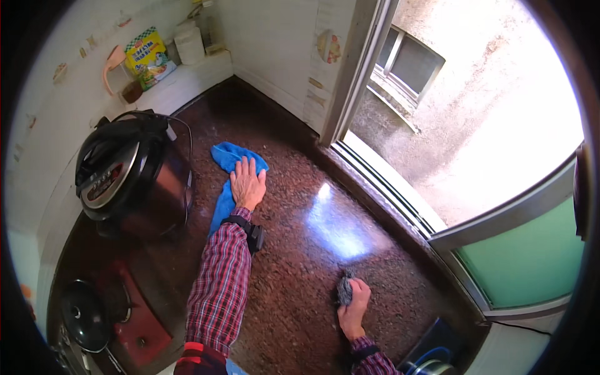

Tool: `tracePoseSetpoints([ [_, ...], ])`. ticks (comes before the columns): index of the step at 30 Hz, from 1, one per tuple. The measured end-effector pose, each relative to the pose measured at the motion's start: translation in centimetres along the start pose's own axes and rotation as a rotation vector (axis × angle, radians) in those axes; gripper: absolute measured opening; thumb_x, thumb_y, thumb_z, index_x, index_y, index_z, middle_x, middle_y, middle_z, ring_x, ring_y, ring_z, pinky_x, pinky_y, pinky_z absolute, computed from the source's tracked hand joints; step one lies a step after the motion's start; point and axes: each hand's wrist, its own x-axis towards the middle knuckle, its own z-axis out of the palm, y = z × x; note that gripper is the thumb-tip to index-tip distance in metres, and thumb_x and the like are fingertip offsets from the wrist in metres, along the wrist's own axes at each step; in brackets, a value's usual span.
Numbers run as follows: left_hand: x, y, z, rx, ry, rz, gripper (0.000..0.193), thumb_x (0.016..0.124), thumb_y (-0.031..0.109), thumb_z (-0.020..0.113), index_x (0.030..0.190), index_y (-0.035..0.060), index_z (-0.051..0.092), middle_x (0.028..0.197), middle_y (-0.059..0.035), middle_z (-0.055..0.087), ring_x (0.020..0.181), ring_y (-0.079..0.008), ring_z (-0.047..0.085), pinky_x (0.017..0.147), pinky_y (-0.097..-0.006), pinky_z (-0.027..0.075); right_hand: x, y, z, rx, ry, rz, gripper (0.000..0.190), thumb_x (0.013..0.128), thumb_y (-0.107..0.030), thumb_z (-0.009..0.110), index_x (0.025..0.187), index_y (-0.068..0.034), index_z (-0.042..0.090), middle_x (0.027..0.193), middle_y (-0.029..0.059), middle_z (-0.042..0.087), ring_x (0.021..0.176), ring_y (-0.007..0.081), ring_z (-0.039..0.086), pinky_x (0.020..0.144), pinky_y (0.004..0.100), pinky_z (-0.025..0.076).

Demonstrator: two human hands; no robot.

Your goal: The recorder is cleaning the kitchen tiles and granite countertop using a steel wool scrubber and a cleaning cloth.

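My left hand (248, 185) lies flat, palm down, on a blue cloth (227, 154) spread on the brown stone countertop (290, 262). Part of the cloth trails down beside the wrist, partly hidden under the forearm. A dark band with a small black device (254, 236) is strapped around the left wrist. Lower right, my right hand (355, 307) grips a grey metal scouring pad (345, 288) close to the counter surface. The pad's far side shows; the rest sits within the fingers.
A black electric pressure cooker (136, 173) with a cord stands left. Below it are a lidded pan (86, 314) and a red board-like panel (140, 328). A ledge (187, 79) holds a yellow food packet (147, 58) and a white jar (189, 43). An open window (389, 187) borders the right.
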Motion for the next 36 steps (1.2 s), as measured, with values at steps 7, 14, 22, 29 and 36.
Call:
tracePoseSetpoints([
  [7,-19.9,12.4,-18.3,-0.711,-0.719,0.651,0.051,0.083,0.026,0.055,0.130,0.0079,0.046,0.139,-0.0094,0.040,0.125,-0.0287,0.039,0.098,-0.0450,0.032,-0.7,2.8,-1.3,0.136,0.145,0.026,0.056,0.058,0.010,0.050,0.114,-0.002,0.048,0.109,0.0202,0.050,0.103,0.0394,0.048,0.092,0.0445,0.038],
  [14,-14.1,-1.9,-14.4,-0.235,-0.615,0.621,0.053,0.075,0.025,0.060,0.122,0.0020,0.050,0.133,-0.0148,0.044,0.127,-0.0322,0.037,0.102,-0.0569,0.027,-1.2,2.0,-0.7,0.220,0.239,0.236,0.045,0.070,0.006,0.056,0.113,-0.001,0.048,0.106,0.0180,0.053,0.101,0.0346,0.052,0.089,0.0384,0.041],
  [22,-0.7,12.2,1.3,-0.277,-0.382,-0.027,0.056,0.088,0.032,0.047,0.129,-0.0061,0.041,0.139,-0.0253,0.034,0.128,-0.0408,0.031,0.106,-0.0483,0.023,-1.1,2.0,-1.1,0.324,0.161,0.246,0.044,0.076,-0.007,0.067,0.116,-0.003,0.048,0.106,0.0158,0.054,0.101,0.0302,0.054,0.088,0.0357,0.042],
  [29,-9.7,23.5,-3.7,-0.846,-0.336,0.219,0.046,0.083,0.018,0.050,0.122,-0.0040,0.048,0.131,-0.0218,0.046,0.123,-0.0365,0.040,0.102,-0.0439,0.032,-1.6,3.4,-1.2,0.443,0.364,0.508,0.048,0.088,-0.015,0.055,0.129,0.002,0.036,0.126,0.0171,0.042,0.118,0.0272,0.038,0.103,0.0394,0.026],
  [36,-15.4,25.1,-10.7,-0.717,-0.385,-0.006,0.050,0.085,0.024,0.053,0.129,0.0009,0.045,0.141,-0.0132,0.037,0.133,-0.0280,0.029,0.109,-0.0423,0.020,-0.2,3.9,-1.5,0.399,0.349,0.328,0.050,0.090,-0.028,0.057,0.122,0.006,0.041,0.116,0.0193,0.049,0.106,0.0276,0.047,0.095,0.0387,0.035],
])
